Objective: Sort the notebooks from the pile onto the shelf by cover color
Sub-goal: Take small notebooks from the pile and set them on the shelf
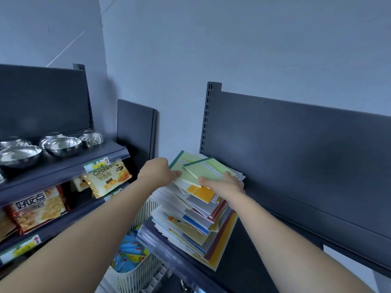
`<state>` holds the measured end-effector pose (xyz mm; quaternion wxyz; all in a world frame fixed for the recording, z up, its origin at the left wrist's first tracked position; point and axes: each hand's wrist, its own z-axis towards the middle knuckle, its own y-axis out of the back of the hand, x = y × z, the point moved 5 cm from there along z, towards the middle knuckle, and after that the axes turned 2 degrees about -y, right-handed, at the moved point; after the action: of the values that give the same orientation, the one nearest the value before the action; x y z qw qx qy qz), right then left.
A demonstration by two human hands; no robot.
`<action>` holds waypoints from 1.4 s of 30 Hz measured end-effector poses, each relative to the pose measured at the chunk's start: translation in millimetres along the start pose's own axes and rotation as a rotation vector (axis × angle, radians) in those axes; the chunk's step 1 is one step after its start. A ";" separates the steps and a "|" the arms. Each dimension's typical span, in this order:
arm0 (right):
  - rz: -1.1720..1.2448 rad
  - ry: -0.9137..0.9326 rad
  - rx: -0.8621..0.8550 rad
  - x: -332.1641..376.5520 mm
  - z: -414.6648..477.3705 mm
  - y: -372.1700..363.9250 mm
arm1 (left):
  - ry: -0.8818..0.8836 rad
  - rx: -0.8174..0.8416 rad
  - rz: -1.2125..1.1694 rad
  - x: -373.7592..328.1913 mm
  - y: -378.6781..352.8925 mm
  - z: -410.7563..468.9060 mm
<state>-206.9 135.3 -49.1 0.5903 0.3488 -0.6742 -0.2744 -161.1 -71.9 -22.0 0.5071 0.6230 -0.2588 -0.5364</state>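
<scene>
A tall, uneven pile of notebooks stands on the dark grey shelf at the centre. On top lie two pale green notebooks with dark green spines: a larger one underneath and a smaller one on it. My left hand grips the left edge of the larger green notebook. My right hand rests on the near right corner of the smaller green notebook, fingers curled over its edge. Below them show yellow, white, blue and red covers.
A second dark shelf unit at the left holds steel bowls on top and snack packets below. A white slotted basket with blue packets stands low between the units. The shelf surface right of the pile is bare.
</scene>
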 end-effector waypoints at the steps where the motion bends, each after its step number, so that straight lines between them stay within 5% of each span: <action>1: 0.034 -0.011 -0.002 -1.9 5.4 2.7 | 0.022 0.023 -0.067 0.2 -1.1 3.6; 10: 0.625 -0.080 0.108 -19.3 28.3 13.7 | 0.071 -0.065 -0.282 -4.3 -1.7 19.0; 21: 0.976 -0.152 -0.292 -40.3 1.1 36.2 | -0.115 -0.314 -0.548 -23.0 18.8 -8.0; 30: 0.790 -0.153 -0.627 -114.0 -76.1 58.0 | -0.291 -0.269 -0.779 -73.7 2.5 -80.3; 42: 0.572 -0.366 -0.641 -221.7 -138.7 56.2 | -0.314 -0.008 -0.687 -121.9 -82.6 -153.1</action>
<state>-64.9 351.3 -118.1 0.5917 -0.1052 -0.7176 -0.3520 -72.2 117.0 -61.4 0.2543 0.5819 -0.1073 -0.7650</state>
